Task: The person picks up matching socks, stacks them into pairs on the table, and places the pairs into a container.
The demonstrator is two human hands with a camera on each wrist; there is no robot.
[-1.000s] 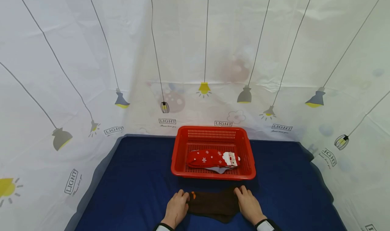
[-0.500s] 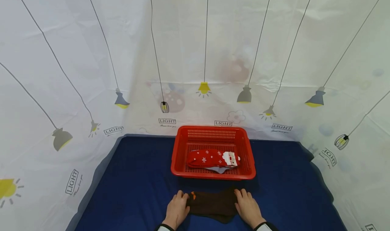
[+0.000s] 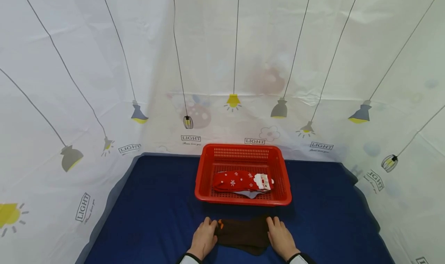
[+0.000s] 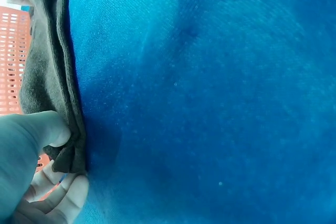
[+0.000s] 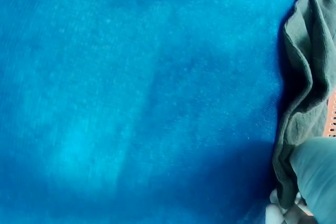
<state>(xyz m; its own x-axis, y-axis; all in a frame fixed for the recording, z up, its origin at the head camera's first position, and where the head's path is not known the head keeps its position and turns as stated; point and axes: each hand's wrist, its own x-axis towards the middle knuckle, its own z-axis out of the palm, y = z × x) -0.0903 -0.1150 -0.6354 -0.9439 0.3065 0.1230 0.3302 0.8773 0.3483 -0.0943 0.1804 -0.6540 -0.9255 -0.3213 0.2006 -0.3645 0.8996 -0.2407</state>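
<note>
A dark brown pair of socks (image 3: 243, 235) with a small orange mark lies lengthwise across the blue cloth, in front of the red basket. At its left end, my left hand (image 3: 204, 237) pinches the fabric; the left wrist view shows the thumb (image 4: 52, 129) on top and the fingers beneath the layered edge. My right hand (image 3: 281, 237) grips the opposite end, its thumb over the brown knit (image 5: 310, 77) and fingertips (image 5: 274, 213) underneath in the right wrist view. Several folded layers show along the near edge.
Just beyond the socks stands a red plastic basket (image 3: 243, 201) with slotted walls. Inside lie a red Santa-patterned sock (image 3: 236, 181) and a grey one (image 3: 251, 194) partly under it. Behind rises a white lamp-printed curtain (image 3: 215, 63); blue cloth (image 3: 160, 202) covers the table.
Both hands stay on the ends of the brown socks and have drawn very slightly closer together. The basket and its contents have not moved.
</note>
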